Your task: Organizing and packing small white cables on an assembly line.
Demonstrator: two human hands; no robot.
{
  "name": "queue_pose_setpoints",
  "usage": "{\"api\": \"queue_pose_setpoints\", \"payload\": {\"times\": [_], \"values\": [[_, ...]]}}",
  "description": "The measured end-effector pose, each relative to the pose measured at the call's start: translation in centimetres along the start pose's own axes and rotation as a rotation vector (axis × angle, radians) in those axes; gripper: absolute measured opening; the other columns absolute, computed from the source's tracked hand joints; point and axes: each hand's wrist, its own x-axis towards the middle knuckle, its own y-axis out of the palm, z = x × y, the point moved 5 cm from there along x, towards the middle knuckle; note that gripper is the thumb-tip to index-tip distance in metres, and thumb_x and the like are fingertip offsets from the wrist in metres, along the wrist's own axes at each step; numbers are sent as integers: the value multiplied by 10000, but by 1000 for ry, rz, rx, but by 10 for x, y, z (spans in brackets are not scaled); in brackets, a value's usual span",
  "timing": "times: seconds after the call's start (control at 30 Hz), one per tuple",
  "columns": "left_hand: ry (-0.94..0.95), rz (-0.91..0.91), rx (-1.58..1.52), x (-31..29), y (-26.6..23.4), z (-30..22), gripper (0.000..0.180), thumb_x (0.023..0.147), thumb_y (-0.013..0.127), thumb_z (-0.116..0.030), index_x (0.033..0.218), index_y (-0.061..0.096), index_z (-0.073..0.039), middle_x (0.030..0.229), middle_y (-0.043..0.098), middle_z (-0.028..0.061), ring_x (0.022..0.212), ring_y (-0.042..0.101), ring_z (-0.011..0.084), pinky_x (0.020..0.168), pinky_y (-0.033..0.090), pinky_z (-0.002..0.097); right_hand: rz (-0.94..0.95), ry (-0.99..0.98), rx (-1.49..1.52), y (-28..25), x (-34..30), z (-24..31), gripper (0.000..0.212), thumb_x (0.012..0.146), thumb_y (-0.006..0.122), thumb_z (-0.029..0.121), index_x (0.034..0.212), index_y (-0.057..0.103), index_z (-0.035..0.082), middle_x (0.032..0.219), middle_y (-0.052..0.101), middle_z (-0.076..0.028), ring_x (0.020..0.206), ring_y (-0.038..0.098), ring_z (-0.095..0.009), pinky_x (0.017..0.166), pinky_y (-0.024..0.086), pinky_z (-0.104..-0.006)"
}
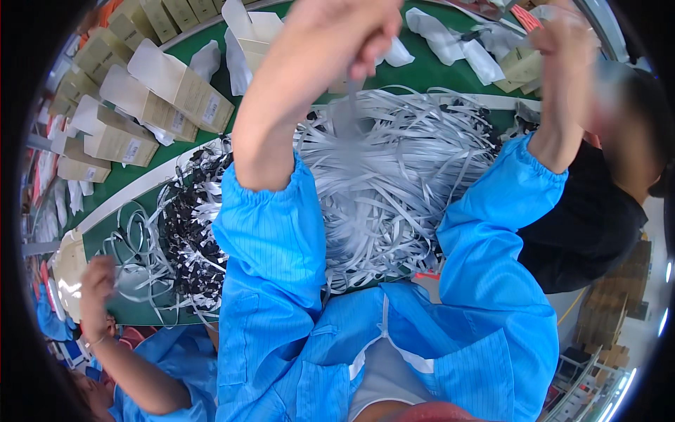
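Note:
A large heap of grey flat straps (401, 176) with black ends lies across the green table in front of me. Above its far side, my left hand (369, 39) is raised with curled fingers, partly cut off by the upper edge. A blurred grey strap (348, 116) hangs just under those fingers and seems to be held in them. Farther right, my right hand (562, 39) is lifted with its fingers closed; what it holds, if anything, I cannot make out. Both forearms come out of blue elastic-cuffed sleeves.
Opened cardboard boxes (186, 88) line the far left, with white wrapped pouches (436, 35) along the back. Black strap ends (190, 232) bunch at left. One person's hand (97, 288) is at lower left; another person in black (583, 218) sits close at right.

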Motion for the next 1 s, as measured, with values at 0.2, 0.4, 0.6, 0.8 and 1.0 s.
{"api": "queue_pose_setpoints", "payload": {"times": [0.2, 0.4, 0.6, 0.8, 1.0], "values": [[237, -255, -720, 4, 21, -30, 368, 1064, 455, -329, 807, 522, -74, 735, 551, 38, 713, 555, 136, 764, 475, 289, 1170, 10, -104, 100, -101, -1, 578, 879, 695, 545, 1041, 651, -8, 1023, 662, -80, 938, 594, -184, 806, 464, -309], [487, -629, -287, -48, -23, -50, 251, 986, 608, -251, 1096, 542, -36, 844, 619, 81, 792, 618, 199, 771, 506, 329, 1154, 199, 34, 96, -91, 4, 285, 1002, 598, 278, 1058, 600, -1, 814, 561, -35, 791, 535, -147, 690, 430, -299], [231, -516, 184, -13, -8, -11, 352, 1000, 584, -318, 952, 699, 11, 857, 707, 43, 746, 643, 118, 717, 511, 281, 540, 701, -298, 77, -44, 44, 366, 1053, 485, 353, 979, 644, 32, 869, 664, -94, 800, 659, -193, 805, 542, -318], [113, -254, 308, 9, 40, -8, 364, 995, 596, -307, 932, 688, 40, 899, 710, 68, 838, 658, 156, 820, 515, 300, 317, 837, 951, 82, -47, -21, 313, 1058, 471, 338, 942, 535, 54, 783, 547, -52, 698, 523, -134, 690, 445, -267], [168, -487, 408, 19, 42, 16, 438, 893, 734, -294, 1156, 560, 10, 1039, 683, 137, 895, 671, 240, 827, 530, 322, 712, 858, 1359, 45, -22, -109, 378, 1038, 506, 277, 721, 358, 135, 680, 407, -20, 551, 294, -87, 513, 282, -248]]}}
